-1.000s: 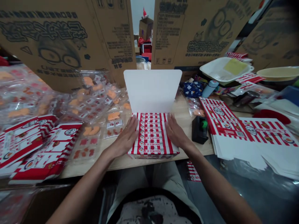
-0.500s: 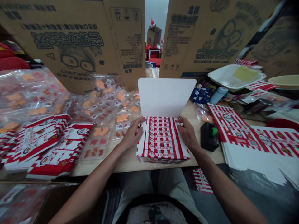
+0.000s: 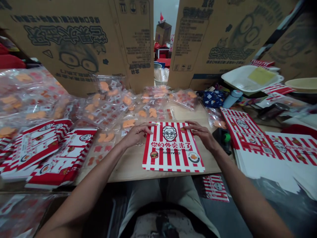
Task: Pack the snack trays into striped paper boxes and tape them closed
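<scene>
A red-and-white striped box (image 3: 173, 148) lies in front of me with its lid down, showing a printed cartoon face, Chinese lettering and a burger. My left hand (image 3: 138, 133) touches the box's far left corner, its fingers bent; whether they pinch the edge is hard to make out. At the far right corner, my right hand (image 3: 201, 132) rests with its fingers stretched over the lid's edge. Just beyond the box are clear packets (image 3: 153, 113) with orange pieces and small red items.
Flat striped boxes (image 3: 59, 155) and many clear packets cover the left side. A black tape dispenser (image 3: 222, 140) stands right of the box, near striped card sheets (image 3: 247, 132). Large brown cartons (image 3: 81, 39) rise behind. A white basket (image 3: 250, 79) sits at the back right.
The white inner side of the raised lid is gone from view; the lid has come down over the box, showing its printed face. Both hands stay at the far corners, the right one's fingers now straighter.
</scene>
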Demonstrator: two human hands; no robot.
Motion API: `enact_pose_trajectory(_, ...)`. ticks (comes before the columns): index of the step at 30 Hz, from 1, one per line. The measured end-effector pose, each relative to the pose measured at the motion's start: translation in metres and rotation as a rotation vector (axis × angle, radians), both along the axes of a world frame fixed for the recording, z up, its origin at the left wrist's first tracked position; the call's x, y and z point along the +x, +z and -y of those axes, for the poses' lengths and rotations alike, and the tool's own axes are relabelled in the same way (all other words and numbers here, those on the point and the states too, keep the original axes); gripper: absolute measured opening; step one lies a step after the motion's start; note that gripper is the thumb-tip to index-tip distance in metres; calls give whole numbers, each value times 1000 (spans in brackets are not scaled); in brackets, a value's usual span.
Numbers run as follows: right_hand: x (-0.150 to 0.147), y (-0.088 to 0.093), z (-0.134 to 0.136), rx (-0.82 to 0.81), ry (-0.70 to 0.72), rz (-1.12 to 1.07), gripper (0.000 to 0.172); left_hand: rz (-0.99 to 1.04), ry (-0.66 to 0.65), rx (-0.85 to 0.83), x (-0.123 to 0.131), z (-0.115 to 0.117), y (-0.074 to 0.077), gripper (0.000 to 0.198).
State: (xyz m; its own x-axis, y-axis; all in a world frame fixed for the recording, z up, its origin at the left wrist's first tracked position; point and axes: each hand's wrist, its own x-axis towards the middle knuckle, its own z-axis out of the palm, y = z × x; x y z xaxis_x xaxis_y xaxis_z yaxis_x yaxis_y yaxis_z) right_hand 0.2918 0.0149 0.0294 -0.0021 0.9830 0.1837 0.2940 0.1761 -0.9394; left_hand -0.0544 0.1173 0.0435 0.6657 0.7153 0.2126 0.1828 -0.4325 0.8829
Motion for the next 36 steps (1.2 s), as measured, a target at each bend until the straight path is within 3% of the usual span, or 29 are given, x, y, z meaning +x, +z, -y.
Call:
enact_pose_trajectory(2, 2, 9, 4, -25, 67, 193, 41, -146, -21, 147, 2, 12, 13, 39)
enact_pose_trajectory(5, -18, 13, 4, 0, -16, 571, 51, -426, -80, 410, 16, 46, 29, 46)
enact_pose_trajectory(9, -57, 10, -2, 36, -64, 883, 61, -617, -134, 519, 35, 82, 29, 63)
enact_pose_trajectory(12, -75, 12, 6, 24, -22, 967, 60, -656, -88, 511, 39, 85, 23, 64)
enact_pose_trajectory(16, -86, 18, 45, 57, 56, 1007, 64, -685, -35, 479, 38, 86, 22, 71)
enact_pose_trajectory(19, -90, 18, 68, 64, 25, 1018, 63, -675, -81, 512, 32, 104, 21, 76)
enact_pose_trajectory(21, -92, 18, 67, 60, -2, 1014, 62, -656, -123, 551, 28, 115, 18, 78)
enact_pose_trajectory(24, -88, 20, 43, 49, -15, 1008, 62, -645, -122, 597, 28, 108, 11, 74)
enact_pose_trajectory(28, -66, 22, 8, -17, 72, 983, 65, -670, -89, 660, 38, 69, 1, 71)
enact_pose_trajectory(32, -38, 18, 15, 68, 281, 891, 71, -620, -80, 754, 41, 52, -9, 64)
enact_pose_trajectory(36, -29, 20, 30, 155, 300, 931, 64, -557, -67, 834, 37, 52, -13, 60)
